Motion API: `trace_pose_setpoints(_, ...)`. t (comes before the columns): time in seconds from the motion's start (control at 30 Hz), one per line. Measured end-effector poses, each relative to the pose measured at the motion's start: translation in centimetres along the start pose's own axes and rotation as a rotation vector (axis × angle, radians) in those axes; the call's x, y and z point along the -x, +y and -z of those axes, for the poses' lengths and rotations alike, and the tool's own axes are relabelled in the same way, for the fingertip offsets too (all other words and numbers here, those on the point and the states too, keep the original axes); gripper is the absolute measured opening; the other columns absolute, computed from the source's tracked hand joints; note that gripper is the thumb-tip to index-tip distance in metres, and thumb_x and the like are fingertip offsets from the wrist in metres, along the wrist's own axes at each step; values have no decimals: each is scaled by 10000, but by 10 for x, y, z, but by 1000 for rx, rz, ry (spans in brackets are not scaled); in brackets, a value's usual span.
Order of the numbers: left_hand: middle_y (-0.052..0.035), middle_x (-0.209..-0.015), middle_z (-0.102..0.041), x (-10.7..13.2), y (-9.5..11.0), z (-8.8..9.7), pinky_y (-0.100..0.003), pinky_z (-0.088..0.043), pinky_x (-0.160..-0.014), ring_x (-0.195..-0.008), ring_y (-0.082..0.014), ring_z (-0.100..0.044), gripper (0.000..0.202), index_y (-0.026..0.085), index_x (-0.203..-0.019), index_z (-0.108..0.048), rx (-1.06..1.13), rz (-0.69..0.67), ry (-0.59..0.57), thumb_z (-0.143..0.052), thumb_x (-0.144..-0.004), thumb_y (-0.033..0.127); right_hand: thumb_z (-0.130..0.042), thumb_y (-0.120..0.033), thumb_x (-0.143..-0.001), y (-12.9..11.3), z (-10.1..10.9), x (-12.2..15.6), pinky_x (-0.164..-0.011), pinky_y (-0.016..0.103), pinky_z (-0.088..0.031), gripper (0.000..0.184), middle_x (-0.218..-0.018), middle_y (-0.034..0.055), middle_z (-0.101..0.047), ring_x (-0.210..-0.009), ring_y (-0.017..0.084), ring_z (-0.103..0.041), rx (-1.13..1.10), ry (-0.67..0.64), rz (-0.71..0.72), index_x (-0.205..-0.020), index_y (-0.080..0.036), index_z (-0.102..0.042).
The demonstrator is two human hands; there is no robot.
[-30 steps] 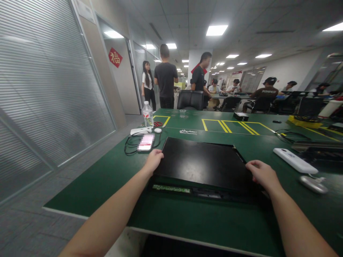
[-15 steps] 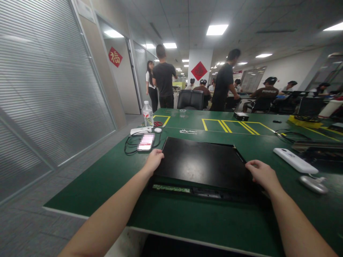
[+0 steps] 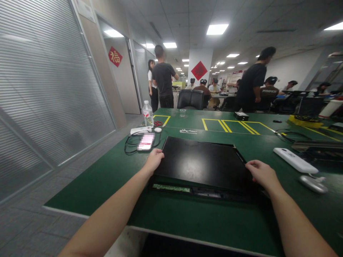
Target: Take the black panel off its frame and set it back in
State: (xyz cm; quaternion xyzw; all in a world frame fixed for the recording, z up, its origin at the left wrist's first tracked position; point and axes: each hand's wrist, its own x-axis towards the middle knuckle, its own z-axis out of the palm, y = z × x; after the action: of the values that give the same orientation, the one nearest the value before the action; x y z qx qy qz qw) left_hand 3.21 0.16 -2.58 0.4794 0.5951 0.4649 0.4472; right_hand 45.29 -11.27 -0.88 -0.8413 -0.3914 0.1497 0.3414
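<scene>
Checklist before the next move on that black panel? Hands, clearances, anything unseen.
1. Left hand on the left edge of the black panel: ok, thumb and fingers at the edge.
2. Right hand on the right edge: ok, fingertips at the edge.
3. Phone apart from the panel: ok, beyond the left hand.
4. Green circuit board in sight: ok, in front of the panel's near edge.
5. Water bottle upright: ok, farther back on the left.
6. Panel's underside free of attachments: cannot tell, hidden from this view.
</scene>
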Motion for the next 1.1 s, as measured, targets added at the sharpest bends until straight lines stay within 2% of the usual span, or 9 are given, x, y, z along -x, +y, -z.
trace_pose_setpoints(0.4, -25, -748, -695, 4, 4, -1, -303, -498, -713, -711, -202, -667, 206, 178, -908, -639, 35, 20, -18, -629, -706, 136, -664, -346, -769, 11, -4, -8, -501, 296, -451, 130, -669, 30, -709, -409, 146, -552, 12, 18, 41, -775, -226, -716)
trace_pose_setpoints(0.6, -26, -769, -706, 0, 1, -2, -295, -501, -741, -733, -196, -679, 216, 172, -935, -636, 46, 35, 3, -659, -724, 134, -588, -372, -810, 10, -5, -11, -538, 293, -477, 214, -746, 43, -742, -438, 155, -584, 99, -12, 17, -843, -210, -724)
trace_pose_setpoints(1.1, -37, -775, -737, -3, -2, 1, -311, -535, -755, -758, -217, -717, 262, 160, -958, -671, 88, 41, -40, -707, -699, 147, -571, -378, -817, 9, -3, -10, -550, 300, -473, 225, -715, 34, -725, -459, 165, -601, 114, -27, 10, -859, -215, -721)
